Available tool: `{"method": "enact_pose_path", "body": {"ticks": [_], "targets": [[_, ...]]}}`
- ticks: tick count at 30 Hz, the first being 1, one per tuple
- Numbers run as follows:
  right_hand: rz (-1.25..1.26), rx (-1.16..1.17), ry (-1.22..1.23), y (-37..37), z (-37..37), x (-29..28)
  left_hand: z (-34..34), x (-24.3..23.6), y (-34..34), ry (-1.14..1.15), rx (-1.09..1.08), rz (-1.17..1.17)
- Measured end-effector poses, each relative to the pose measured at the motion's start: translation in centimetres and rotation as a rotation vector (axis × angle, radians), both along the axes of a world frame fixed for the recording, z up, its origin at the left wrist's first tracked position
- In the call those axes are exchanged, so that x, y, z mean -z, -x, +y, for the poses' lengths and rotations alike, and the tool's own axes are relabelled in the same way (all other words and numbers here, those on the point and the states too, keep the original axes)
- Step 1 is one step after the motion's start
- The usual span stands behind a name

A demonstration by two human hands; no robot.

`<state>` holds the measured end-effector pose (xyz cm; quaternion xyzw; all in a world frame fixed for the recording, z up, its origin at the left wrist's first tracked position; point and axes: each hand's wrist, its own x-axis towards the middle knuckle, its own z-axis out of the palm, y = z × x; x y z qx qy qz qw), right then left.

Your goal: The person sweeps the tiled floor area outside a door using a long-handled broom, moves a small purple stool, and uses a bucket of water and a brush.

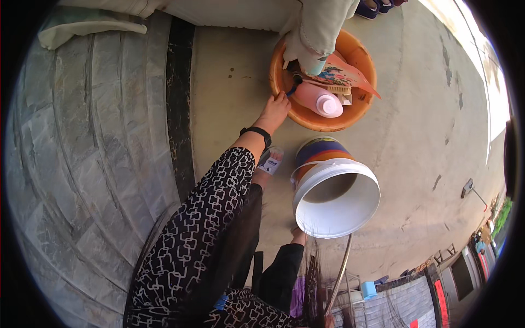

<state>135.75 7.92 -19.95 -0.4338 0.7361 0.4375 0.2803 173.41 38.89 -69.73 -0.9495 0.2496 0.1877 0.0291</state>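
My left hand (pixel 278 111) reaches to the near left rim of an orange basin (pixel 358 116), its fingers closed round a dark blue handle (pixel 295 86); what the handle belongs to is partly hidden. Inside the basin lie a pink bottle (pixel 314 98) with a pale cap, a wooden-backed brush (pixel 338 89) and a pink flower-printed sheet (pixel 350 75). At the lower edge only a bit of my right hand (pixel 330 321) shows, closed at the end of a metal pole (pixel 340 273). Nearer me stands a bucket (pixel 336 205), white inside, with a coloured outside.
A pale cloth cover (pixel 322 27) hangs over the basin's far side. Grey stone-patterned tiles (pixel 109 136) with a black border lie left of the concrete floor (pixel 426 136). My sandalled foot (pixel 270 162) is beside the bucket. Dark shoes (pixel 373 7) sit at the far edge.
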Motion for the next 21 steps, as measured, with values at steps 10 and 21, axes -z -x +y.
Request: {"method": "enact_pose_path", "body": {"ticks": [10,21], "targets": [[0.051,0.272,-0.016,8.9,-16.0,0.5,3.3,0.0,2.1,-0.213,0.039,0.218],[0.041,0.256,-0.117,2.8,-18.7,1.9,7.9,-1.3,9.1,-0.52,-0.112,0.515]]}}
